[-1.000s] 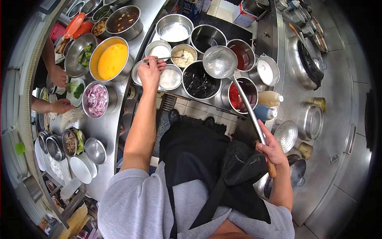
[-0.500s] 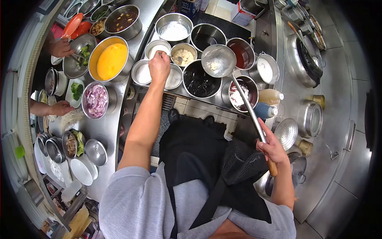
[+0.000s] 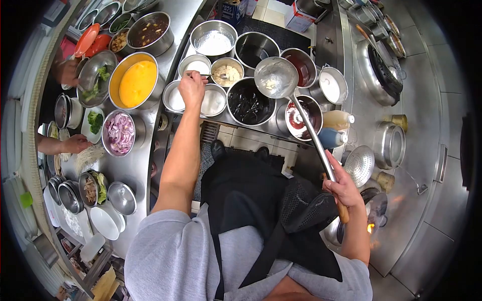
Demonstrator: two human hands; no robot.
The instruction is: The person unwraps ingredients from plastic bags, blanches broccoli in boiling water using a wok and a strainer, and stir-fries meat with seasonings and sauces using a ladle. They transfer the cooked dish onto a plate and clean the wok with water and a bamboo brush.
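My right hand (image 3: 345, 188) is closed around the long handle of a ladle (image 3: 314, 135), near its wooden end. The ladle's bowl (image 3: 275, 78) hangs over the seasoning pots and holds a little pale, chopped food. My left hand (image 3: 192, 89) is closed on what looks like a thin spoon handle, between a pot of white seasoning (image 3: 195, 64) and a pot of pale minced food (image 3: 227, 71). A spoon tip shows in the minced food. Close by are a pot of white grains (image 3: 214, 99) and a pot of dark liquid (image 3: 251, 102).
On the left counter stand a pot of yellow liquid (image 3: 133, 80) and a pot of sliced onions (image 3: 119, 133). A co-worker's hand (image 3: 75, 144) is beside broccoli (image 3: 94, 122). To my right, a flame (image 3: 370, 228) burns by a pan; squeeze bottles (image 3: 334, 137) stand near the ladle.
My left hand has moved slightly left and down, away from above the white seasoning. The ladle stays nearly still. A flame has appeared at the right. The co-worker's upper hand has moved left.
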